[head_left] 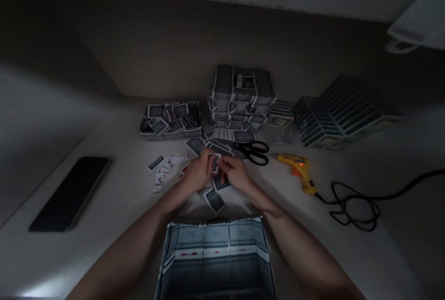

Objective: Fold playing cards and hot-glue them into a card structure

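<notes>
1. Two hands at work: my left hand [200,170] pinches one small card [215,164] between thumb and curled fingers, and my right hand [234,171] pinches its other side.
2. Just below them, two patterned cards [214,200] lie on the white surface [125,202].
3. Out ahead, one pair of black scissors [255,152] touches loose cards I can't count.
4. To the right, one yellow glue gun [299,169], its single red light glowing!
5. Closest to me, one open card-covered box [215,263]; farther off, one card-filled tray [170,129]; far left, one dark phone [71,193].
</notes>
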`<action>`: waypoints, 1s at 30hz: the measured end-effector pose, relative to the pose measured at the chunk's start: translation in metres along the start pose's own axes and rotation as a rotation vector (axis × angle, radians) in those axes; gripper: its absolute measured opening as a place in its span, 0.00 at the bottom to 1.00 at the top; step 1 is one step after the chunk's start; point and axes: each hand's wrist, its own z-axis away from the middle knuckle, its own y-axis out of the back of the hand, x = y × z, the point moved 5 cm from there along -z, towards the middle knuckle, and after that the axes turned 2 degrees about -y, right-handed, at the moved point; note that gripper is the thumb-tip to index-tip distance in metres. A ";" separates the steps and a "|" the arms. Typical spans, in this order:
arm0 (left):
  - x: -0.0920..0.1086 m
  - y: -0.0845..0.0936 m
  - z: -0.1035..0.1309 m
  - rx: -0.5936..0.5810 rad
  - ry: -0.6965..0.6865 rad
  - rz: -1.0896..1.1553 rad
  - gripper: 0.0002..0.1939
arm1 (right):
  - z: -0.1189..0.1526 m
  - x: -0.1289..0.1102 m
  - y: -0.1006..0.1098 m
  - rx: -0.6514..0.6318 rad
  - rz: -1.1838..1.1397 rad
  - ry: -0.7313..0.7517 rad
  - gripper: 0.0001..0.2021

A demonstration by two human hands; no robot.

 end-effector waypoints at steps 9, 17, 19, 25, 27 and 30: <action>-0.003 -0.002 -0.003 0.009 -0.035 0.104 0.11 | 0.002 -0.003 0.001 -0.032 -0.027 0.027 0.14; -0.004 -0.005 -0.002 -0.032 -0.031 -0.018 0.12 | -0.001 0.005 -0.002 -0.059 -0.004 0.006 0.11; -0.004 -0.005 -0.002 -0.057 -0.015 -0.096 0.14 | -0.003 0.008 -0.002 -0.049 0.034 0.005 0.10; 0.001 -0.002 0.000 -0.119 -0.017 -0.252 0.16 | -0.004 0.010 -0.003 -0.066 0.001 0.017 0.08; 0.002 -0.002 0.001 -0.130 -0.030 -0.252 0.16 | -0.004 0.010 -0.003 -0.062 -0.018 0.001 0.08; 0.002 -0.003 0.002 -0.141 -0.041 -0.240 0.16 | -0.003 0.008 -0.003 -0.036 -0.043 -0.030 0.08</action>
